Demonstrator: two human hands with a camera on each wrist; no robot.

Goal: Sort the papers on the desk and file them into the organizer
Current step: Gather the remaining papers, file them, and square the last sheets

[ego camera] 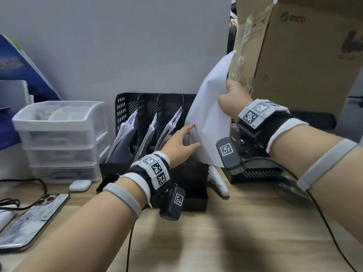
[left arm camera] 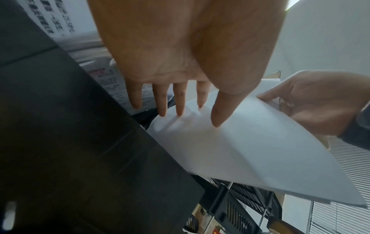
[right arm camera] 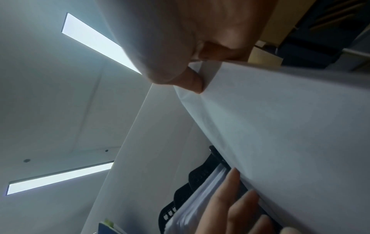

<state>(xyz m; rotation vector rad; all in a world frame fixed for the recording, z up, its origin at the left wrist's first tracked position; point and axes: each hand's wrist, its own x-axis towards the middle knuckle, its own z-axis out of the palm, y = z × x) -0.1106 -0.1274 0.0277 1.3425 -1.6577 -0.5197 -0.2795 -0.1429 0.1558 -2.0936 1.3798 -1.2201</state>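
A black mesh file organizer [ego camera: 125, 107] stands at the back of the wooden desk, its left three slots holding printed papers [ego camera: 127, 126]. My right hand [ego camera: 231, 99] pinches a stack of white sheets [ego camera: 208, 114] by the upper right edge, tilted over the organizer's rightmost slot. In the right wrist view the thumb [right arm camera: 192, 82] presses the white sheets [right arm camera: 280, 126]. My left hand [ego camera: 182, 140] is flat with straight fingers touching the sheets' lower left edge. In the left wrist view the left fingertips [left arm camera: 180, 109] rest on the white sheets [left arm camera: 240, 150] above the organizer [left arm camera: 80, 142].
A white drawer unit [ego camera: 60, 138] stands left of the organizer, with a blue folder [ego camera: 23, 61] behind it. A phone [ego camera: 33, 220] and a small white case [ego camera: 79, 185] lie at the front left. A cardboard box [ego camera: 294, 55] rises at the right, over a black tray [ego camera: 257, 173].
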